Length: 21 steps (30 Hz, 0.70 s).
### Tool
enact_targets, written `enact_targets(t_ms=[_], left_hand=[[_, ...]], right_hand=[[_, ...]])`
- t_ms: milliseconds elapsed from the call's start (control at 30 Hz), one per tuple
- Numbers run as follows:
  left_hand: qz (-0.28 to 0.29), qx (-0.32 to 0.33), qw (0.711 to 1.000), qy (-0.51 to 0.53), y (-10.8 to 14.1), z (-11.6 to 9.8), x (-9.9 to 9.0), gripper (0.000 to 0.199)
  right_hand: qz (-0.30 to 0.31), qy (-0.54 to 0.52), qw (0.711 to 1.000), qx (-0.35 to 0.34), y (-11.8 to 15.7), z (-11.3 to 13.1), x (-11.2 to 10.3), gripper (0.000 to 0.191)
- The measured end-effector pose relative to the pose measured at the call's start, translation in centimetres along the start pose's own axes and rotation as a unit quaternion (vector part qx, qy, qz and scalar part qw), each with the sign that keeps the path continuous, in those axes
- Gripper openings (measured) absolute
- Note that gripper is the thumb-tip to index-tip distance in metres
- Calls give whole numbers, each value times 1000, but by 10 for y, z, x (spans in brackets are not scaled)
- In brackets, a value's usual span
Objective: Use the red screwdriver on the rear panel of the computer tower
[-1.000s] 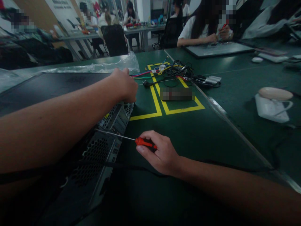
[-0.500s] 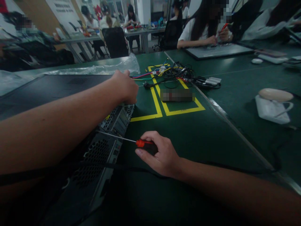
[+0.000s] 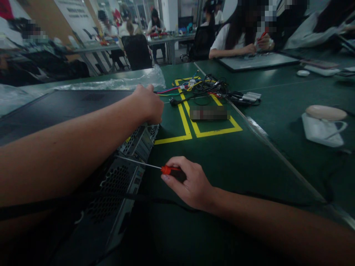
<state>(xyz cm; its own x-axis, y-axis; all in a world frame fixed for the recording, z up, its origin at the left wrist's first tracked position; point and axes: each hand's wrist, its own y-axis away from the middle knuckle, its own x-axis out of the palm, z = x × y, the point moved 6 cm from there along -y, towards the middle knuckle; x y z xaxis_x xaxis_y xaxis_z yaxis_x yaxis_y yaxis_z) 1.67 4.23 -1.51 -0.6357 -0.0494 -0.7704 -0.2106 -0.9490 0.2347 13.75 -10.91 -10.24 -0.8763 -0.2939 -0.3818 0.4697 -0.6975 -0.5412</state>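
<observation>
A screwdriver [image 3: 172, 171] with a red and black handle and a long thin shaft is in my right hand [image 3: 191, 181], its fingers closed around the handle. The shaft points left across the rear panel of a dark computer case [image 3: 111, 199], and my left forearm is above the tip. My left hand [image 3: 148, 103] grips the far rear corner of the case's top, fingers curled down and partly hidden. Vent holes, slot covers and ports show on the rear panel.
Beyond the case lie tangled cables [image 3: 213, 87] and a blurred black box [image 3: 209, 113] near yellow tape. Clear plastic wrap [image 3: 144, 78] lies behind the case. At right sits a white cup-like object [image 3: 323, 127]. A person [image 3: 238, 42] works across the table; a dark strap crosses low in view.
Almost nothing differs. The view has shifted very slightly, and both hands keep their places, the right one still on the screwdriver.
</observation>
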Motion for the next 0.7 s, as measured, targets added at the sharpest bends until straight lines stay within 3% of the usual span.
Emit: enact_targets(t_ms=[167,700], left_hand=[[2,8,1000,-17,0,-1,0,58],[-2,7,1000,-16,-1,0,-1,52]], right_hand=[[2,2,1000,0,0,1,0,16],[8,3,1000,9,0,2,0,16]])
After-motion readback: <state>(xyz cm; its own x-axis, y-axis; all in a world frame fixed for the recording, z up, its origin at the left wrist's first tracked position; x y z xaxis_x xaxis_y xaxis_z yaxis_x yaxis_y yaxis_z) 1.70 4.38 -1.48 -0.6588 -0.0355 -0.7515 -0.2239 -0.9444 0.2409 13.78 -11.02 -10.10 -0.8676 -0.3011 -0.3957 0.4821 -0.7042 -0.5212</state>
